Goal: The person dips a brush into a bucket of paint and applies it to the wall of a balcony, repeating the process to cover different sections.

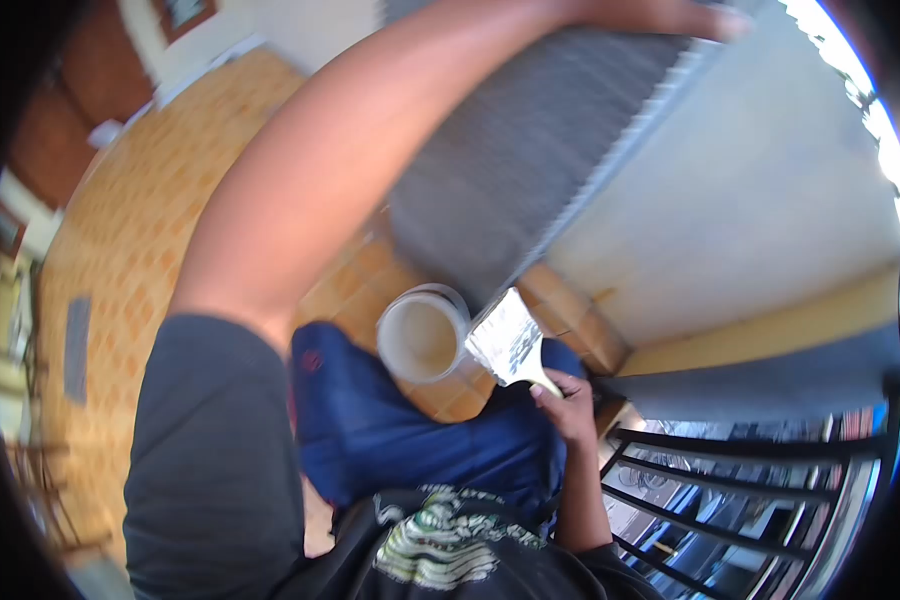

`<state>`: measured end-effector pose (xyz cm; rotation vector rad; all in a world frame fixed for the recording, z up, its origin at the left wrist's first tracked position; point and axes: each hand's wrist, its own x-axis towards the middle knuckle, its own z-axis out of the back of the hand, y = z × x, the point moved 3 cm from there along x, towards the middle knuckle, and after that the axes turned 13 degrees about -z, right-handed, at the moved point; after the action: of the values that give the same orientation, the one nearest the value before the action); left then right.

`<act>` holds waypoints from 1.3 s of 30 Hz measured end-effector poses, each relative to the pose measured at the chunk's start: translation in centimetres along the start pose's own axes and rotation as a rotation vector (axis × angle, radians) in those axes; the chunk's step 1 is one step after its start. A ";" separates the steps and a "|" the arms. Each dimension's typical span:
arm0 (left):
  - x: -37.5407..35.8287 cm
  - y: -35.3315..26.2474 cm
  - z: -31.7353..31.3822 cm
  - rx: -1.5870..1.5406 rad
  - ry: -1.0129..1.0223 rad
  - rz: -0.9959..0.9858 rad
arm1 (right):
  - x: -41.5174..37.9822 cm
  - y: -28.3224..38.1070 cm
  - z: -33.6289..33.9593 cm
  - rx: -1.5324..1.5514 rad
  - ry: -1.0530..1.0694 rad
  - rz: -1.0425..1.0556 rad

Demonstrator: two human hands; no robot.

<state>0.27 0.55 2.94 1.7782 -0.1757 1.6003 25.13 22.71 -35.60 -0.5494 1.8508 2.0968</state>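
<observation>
My right hand (567,402) is closed around the pale handle of a wide paintbrush (510,340). The brush head points up and left, its bristles coated with white and dark smears. Just left of it, a white bucket (388,345) stands on the tiles between my knees, with pale cream stuff inside. My left arm stretches across the view to the top right. There my left hand (660,15), blurred and partly cut off by the frame, overlaps the upper end of a dark grey ribbed panel (530,150). A finger reaches past the panel's light edge.
A pale wall (750,200) rises to the right of the panel, with a yellow and grey band along its base. Black metal railing (730,485) runs at lower right. Orange tiled floor (170,220) spreads left toward brown doors (105,75). Chairs (45,480) stand at far left.
</observation>
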 end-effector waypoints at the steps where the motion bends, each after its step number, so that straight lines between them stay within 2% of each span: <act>1: 0.2 -0.1 0.4 -0.005 -0.019 -0.032 | -0.7 0.4 1.1 0.075 -0.047 -0.006; 3: 1.2 -0.6 2.0 -0.058 0.029 0.003 | -2.3 2.2 4.3 0.236 -0.150 0.019; 4: 1.5 -0.2 1.6 -0.070 0.045 0.003 | -3.8 4.7 5.9 0.218 -0.275 0.075; 5: 1.6 0.1 0.4 -0.036 -0.132 -0.030 | -5.2 7.3 7.8 0.180 -0.392 0.107; 6: 2.3 -0.1 0.1 -0.055 -0.182 -0.046 | -6.8 9.8 9.9 0.145 -0.494 0.123; 7: 3.0 -0.4 -0.2 -0.073 -0.231 -0.064 | -8.8 12.8 11.5 0.007 -0.637 0.283; 8: 3.1 -1.3 1.3 -0.136 -0.162 -0.075 | -10.6 15.7 13.1 -0.143 -0.773 0.436; 9: 1.8 -1.6 1.3 -0.196 -0.066 -0.077 | -10.3 17.0 14.9 -0.166 -0.833 0.426; 12: 1.4 -1.9 1.7 -0.265 -0.063 -0.062 | -13.8 22.5 18.7 -0.295 -1.069 0.394; 13: 1.5 -2.7 2.4 -0.264 -0.057 -0.011 | -14.7 24.2 18.8 -0.273 -1.123 0.337; 15: 0.4 -3.3 4.0 -0.512 -0.107 0.136 | -14.7 27.5 18.2 -0.223 -1.211 0.203; 17: -1.9 -4.1 5.7 -0.672 0.009 0.048 | -12.9 29.2 17.8 -0.144 -1.311 0.252; 18: -3.8 -4.9 6.8 -0.718 0.220 0.076 | -12.1 30.0 17.8 -0.110 -1.351 0.278; 19: -6.0 -6.1 8.1 -0.722 0.472 0.124 | -10.2 30.0 17.9 -0.167 -1.453 0.455; 20: -7.5 -7.4 9.2 -0.698 0.760 0.187 | -9.4 31.3 17.5 -0.050 -1.429 0.424; 22: -14.4 -9.4 13.1 -0.817 1.188 0.714 | -7.4 34.9 15.9 0.150 -1.335 0.307; 23: -18.1 -10.4 16.7 -0.786 1.292 0.882 | -6.3 36.8 15.0 0.225 -1.265 0.230; 25: -19.1 -12.5 22.3 -0.680 1.567 0.938 | -4.2 41.0 12.7 0.227 -1.220 0.250; 26: -19.9 -13.6 25.1 -0.642 1.701 0.976 | -2.9 42.2 11.7 0.260 -1.112 0.337; 28: -23.7 -16.1 30.8 -0.426 1.963 1.242 | -2.9 43.5 10.9 0.284 -1.005 0.338; 30: -24.4 -18.9 33.4 -0.598 1.982 1.719 | -4.1 43.4 11.6 0.244 -0.916 0.290; 32: -16.7 -20.5 29.7 -0.624 2.267 1.536 | -6.2 42.2 13.4 0.343 -0.857 0.256; 33: -17.2 -21.6 31.1 -0.680 2.305 1.361 | -7.7 42.0 14.5 0.405 -0.802 0.243; 34: -17.6 -22.3 32.6 -0.733 2.333 1.186 | -8.7 41.5 15.4 0.434 -0.856 0.349; 35: -15.2 -22.6 32.7 -0.627 2.456 1.082 | -11.0 42.5 16.5 0.540 -0.818 0.137; 37: -10.3 -21.5 30.8 -0.411 2.665 0.836 | -13.3 44.1 17.9 0.753 -0.925 0.172; 39: -9.2 -19.6 31.7 -0.495 2.609 0.796 | -12.1 45.1 16.7 0.687 -1.011 0.131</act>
<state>34.62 -7.07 -12.43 -1.5931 0.0573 2.5299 13.68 33.69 11.40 0.6847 1.7443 1.2096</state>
